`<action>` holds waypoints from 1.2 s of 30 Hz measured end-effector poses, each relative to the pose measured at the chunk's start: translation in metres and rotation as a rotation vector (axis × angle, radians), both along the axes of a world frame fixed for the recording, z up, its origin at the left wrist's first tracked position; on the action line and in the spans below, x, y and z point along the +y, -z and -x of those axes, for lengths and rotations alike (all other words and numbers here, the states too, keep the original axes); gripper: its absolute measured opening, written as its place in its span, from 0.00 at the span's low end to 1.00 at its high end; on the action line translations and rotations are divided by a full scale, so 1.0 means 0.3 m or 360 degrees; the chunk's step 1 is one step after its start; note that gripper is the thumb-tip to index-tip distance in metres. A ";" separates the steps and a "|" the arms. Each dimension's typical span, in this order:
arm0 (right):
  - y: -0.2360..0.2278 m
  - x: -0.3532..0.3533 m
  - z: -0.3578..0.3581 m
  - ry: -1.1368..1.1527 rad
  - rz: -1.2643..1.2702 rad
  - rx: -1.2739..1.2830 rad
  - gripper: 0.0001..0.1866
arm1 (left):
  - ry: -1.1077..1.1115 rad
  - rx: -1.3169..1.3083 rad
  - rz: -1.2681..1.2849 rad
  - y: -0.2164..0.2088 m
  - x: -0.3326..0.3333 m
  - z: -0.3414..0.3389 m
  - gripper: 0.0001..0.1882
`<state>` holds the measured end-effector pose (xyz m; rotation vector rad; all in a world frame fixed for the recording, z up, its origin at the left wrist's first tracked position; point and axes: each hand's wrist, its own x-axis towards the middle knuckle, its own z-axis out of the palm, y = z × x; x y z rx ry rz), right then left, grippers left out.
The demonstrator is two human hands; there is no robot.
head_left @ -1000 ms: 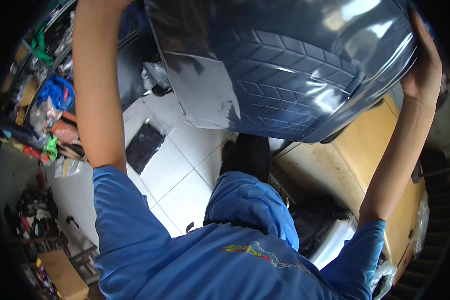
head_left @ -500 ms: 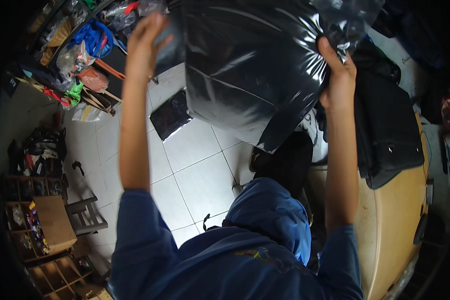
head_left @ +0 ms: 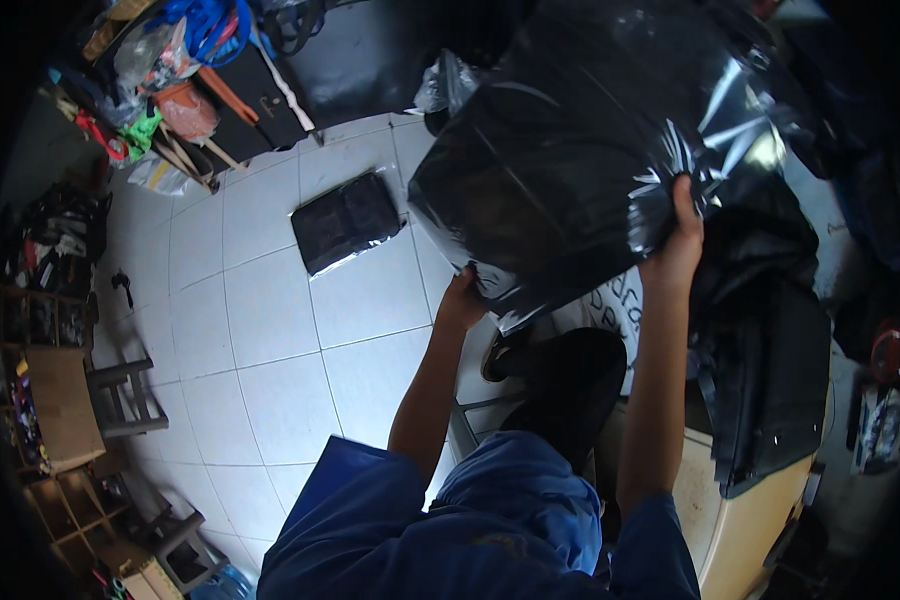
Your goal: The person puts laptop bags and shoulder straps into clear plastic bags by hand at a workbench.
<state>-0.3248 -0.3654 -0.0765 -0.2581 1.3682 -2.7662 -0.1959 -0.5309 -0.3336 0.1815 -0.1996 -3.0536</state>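
A large black item in clear, shiny plastic wrapping, a wrapped package, hangs in front of me, held up off the floor. At its lower left corner, my left hand grips the edge with the thumb on top. Further right, my right hand pinches the gathered plastic, its thumb pointing up on the near face. The fingers of both hands are partly hidden behind the package. On the floor to the left lies a smaller flat black package in similar clear wrapping.
To the right, black folded bags lie on a wooden table. A white sack with dark lettering stands under the package. Hanging bags and straps crowd the far left. A cardboard box sits on shelving beside a grey stool.
My left hand has come down from the upper left and taken hold of the package's lower left corner. The package has shifted right and tilted; my right hand keeps its grip.
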 end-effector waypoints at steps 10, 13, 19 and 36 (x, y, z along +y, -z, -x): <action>0.685 0.025 0.010 -0.0575 -0.0114 -0.1153 0.17 | -0.0402 -0.0809 0.0569 0.095 -0.341 -0.262 0.20; 0.844 -0.042 -0.103 -0.0508 -0.0026 -0.1466 0.15 | -0.0457 -0.0829 0.0582 0.146 -0.386 -0.367 0.19; 1.062 -0.149 -0.228 -0.0266 -0.0110 -0.1819 0.15 | -0.0428 -0.0916 0.0758 0.225 -0.515 -0.482 0.24; 1.048 -0.578 -0.252 -0.0594 -0.0366 -0.1942 0.20 | -0.0188 -0.1245 0.1162 0.197 -1.005 -0.584 0.28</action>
